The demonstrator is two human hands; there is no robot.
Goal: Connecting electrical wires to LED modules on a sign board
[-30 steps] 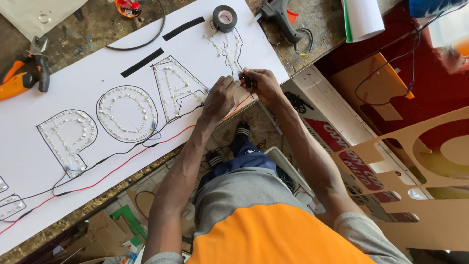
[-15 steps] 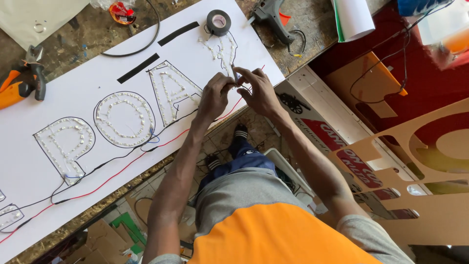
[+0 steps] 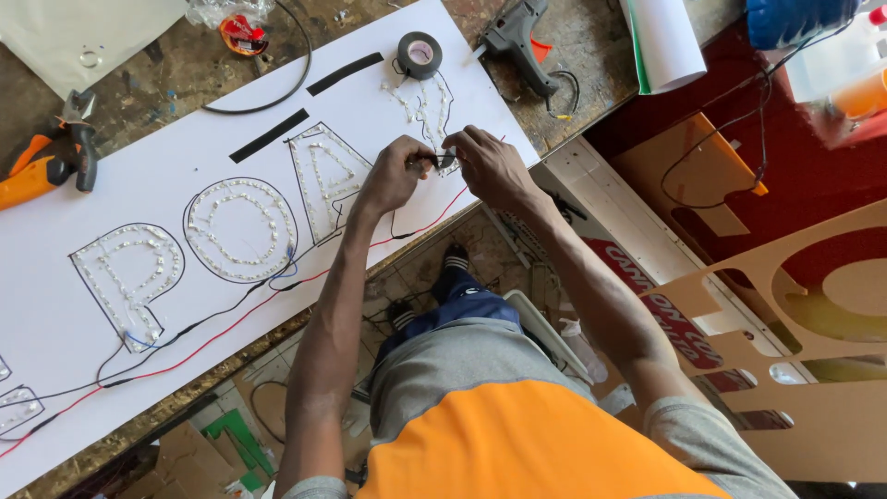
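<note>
A long white sign board [image 3: 111, 185] lies on the bench, carrying outlined letters filled with small clear LEDs [image 3: 238, 226]. Red and black wires [image 3: 231, 319] run along its near edge. My left hand [image 3: 393, 176] and my right hand [image 3: 485, 164] meet at the board's right end, beside the last LED-filled letter [image 3: 420, 102]. Both pinch a thin black wire [image 3: 442, 162] held between the fingertips, and it hangs down from them in a loop [image 3: 397, 231].
On the board's far edge sit a black tape roll [image 3: 419, 54] and two black tape strips [image 3: 268, 136]. A glue gun [image 3: 517, 37] lies right of the board and orange-handled pliers [image 3: 46, 166] left. A white paper roll [image 3: 665, 42] and cut wooden letter panels [image 3: 795, 305] are on the right.
Both hands stay at the board's right end. The fingers have shifted on the black wire, and the hands are slightly further apart than half a second ago.
</note>
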